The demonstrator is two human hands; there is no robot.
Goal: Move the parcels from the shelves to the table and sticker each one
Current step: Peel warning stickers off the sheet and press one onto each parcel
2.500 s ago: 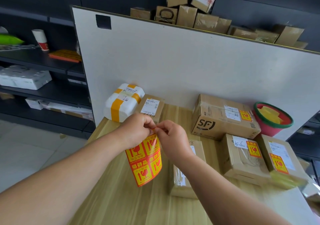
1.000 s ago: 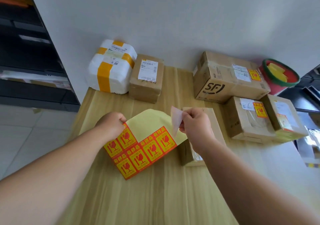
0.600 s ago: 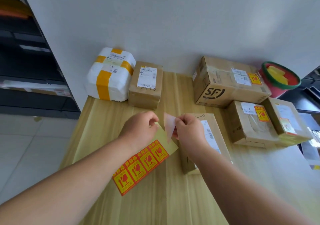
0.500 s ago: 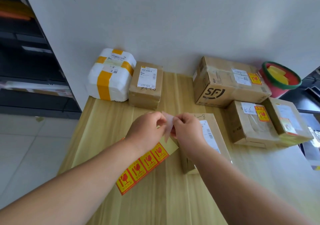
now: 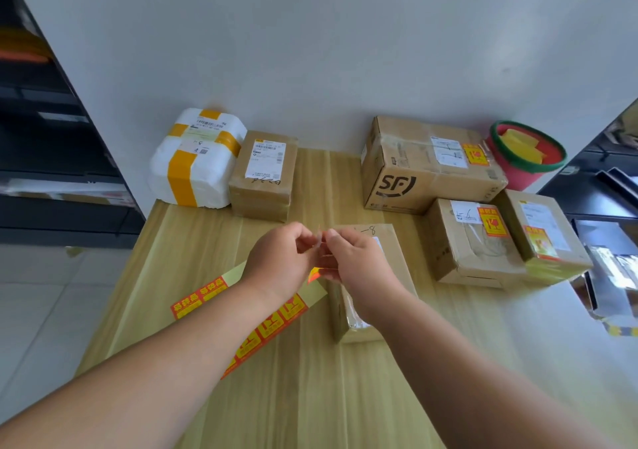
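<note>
One peeled sticker is hanging nearly edge-on between the two hands, near the left edge of a flat brown parcel. Only its pale back and a red-and-yellow corner are showing. The left hand and the right hand are both pinching it, thumb against forefinger, with the other fingers curled in. The flat brown parcel is lying on the wooden table under the right hand.

The sticker sheet is lying face up on the table beneath the left wrist, which is partly hiding it.

Along the back, a white foam parcel banded with yellow tape is touching a small brown parcel. To the right an SF carton is sitting behind a stickered box and a second stickered box, each one carrying a red-and-yellow label. A red bowl with a green rim is standing at the far right corner, holding yellow scraps. A white board is rising behind the table, with dark shelves on the left.
</note>
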